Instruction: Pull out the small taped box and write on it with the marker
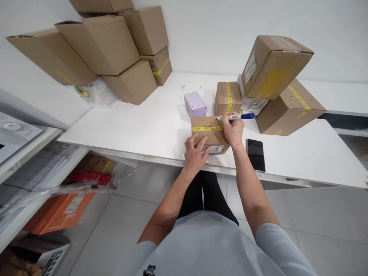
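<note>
A small cardboard box [204, 122] with yellow tape across its top lies at the front edge of the white table. My right hand [233, 129] grips a marker [240, 116] with a white barrel and a blue end, its tip at the box's top face. Dark handwriting shows near that tip. With fingers spread, my left hand [196, 153] rests on the near left side of the box, partly over a white label [215, 149]. Just behind the box stands a small lilac box [195, 104].
A black phone [255, 155] lies to the right. Taped boxes [277, 69] are stacked at the back right, with a smaller taped box [224, 96] beside them. More cardboard boxes [100, 44] pile up at the back left. Shelves hold an orange box [61, 212] at lower left.
</note>
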Tool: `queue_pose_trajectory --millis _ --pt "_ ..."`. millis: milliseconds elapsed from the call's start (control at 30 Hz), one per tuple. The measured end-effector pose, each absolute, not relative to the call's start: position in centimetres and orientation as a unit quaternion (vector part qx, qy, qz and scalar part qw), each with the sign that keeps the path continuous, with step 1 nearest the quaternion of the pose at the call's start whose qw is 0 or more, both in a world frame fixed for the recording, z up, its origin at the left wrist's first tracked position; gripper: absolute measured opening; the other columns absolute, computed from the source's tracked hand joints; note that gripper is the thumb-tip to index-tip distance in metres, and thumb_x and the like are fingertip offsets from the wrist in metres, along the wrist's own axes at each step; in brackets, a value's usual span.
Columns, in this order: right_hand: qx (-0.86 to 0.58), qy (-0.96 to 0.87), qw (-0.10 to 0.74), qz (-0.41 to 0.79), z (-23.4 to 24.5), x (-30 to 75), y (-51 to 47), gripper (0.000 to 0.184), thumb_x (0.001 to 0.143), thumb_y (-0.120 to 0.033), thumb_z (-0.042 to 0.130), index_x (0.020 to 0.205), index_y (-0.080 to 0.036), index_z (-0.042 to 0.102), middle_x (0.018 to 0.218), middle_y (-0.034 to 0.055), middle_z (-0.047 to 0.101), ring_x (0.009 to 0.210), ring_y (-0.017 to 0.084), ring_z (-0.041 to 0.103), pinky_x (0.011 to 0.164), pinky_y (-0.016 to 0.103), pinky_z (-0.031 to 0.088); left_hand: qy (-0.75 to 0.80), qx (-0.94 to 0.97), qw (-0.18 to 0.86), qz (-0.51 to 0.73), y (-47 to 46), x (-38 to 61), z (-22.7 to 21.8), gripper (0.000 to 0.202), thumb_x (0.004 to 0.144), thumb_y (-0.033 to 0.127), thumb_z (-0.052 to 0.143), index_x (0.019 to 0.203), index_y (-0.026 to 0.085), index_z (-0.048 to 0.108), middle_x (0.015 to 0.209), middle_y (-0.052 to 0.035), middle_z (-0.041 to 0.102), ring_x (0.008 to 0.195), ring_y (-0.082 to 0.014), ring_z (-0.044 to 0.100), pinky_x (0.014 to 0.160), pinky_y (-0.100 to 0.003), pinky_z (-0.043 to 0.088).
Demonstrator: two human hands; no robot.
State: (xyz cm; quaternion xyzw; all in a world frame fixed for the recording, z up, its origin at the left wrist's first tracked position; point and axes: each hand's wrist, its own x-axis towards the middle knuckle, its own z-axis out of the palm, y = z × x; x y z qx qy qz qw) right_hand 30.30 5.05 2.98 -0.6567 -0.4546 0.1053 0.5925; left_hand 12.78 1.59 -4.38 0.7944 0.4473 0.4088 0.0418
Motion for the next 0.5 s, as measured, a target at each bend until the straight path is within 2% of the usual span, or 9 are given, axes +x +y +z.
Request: queue_pose_trajectory --millis 300,400,500 --pt "-0.650 -0.453 0.598 0.119 2.8 30.4 5.1 0.024 0.085 -0.042 0.057 0.077 -0.019 0.057 0.063 -0.0025 0.059 0.060 0.014 0.055 0.065 0.028 0.044 0.448 0.792 0.044 0.412 1.7 12.8 -4.5 0.040 0.093 0.046 0.059 0.128 0.026 0.065 0.138 -0.0140 0.042 0.132 -0.0336 0.040 0.096 -0.046 0.057" --pt "-0.633 -0.432 0.632 0.118 2.5 30.4 5.1 0.027 0.087 -0.047 0.056 0.082 -0.020 0.056 0.062 -0.0040 0.056 0.058 0.013 0.054 0.062 0.028 0.046 0.453 0.792 0.049 0.406 1.6 12.8 -4.4 0.041 0.093 0.045 0.060 0.128 0.026 0.064 0.138 -0.0142 0.042 0.132 -0.0339 0.040 0.095 -0.047 0.058" --pt "-0.592 -0.403 0.686 0.124 1.8 30.8 5.1 0.029 0.090 -0.049 0.051 0.094 -0.021 0.055 0.071 -0.0032 0.057 0.056 0.012 0.055 0.059 0.027 0.048 0.460 0.793 0.052 0.397 1.5 12.8 -4.2 0.041 0.092 0.044 0.061 0.129 0.026 0.064 0.139 -0.0142 0.042 0.132 -0.0341 0.042 0.093 -0.047 0.059"
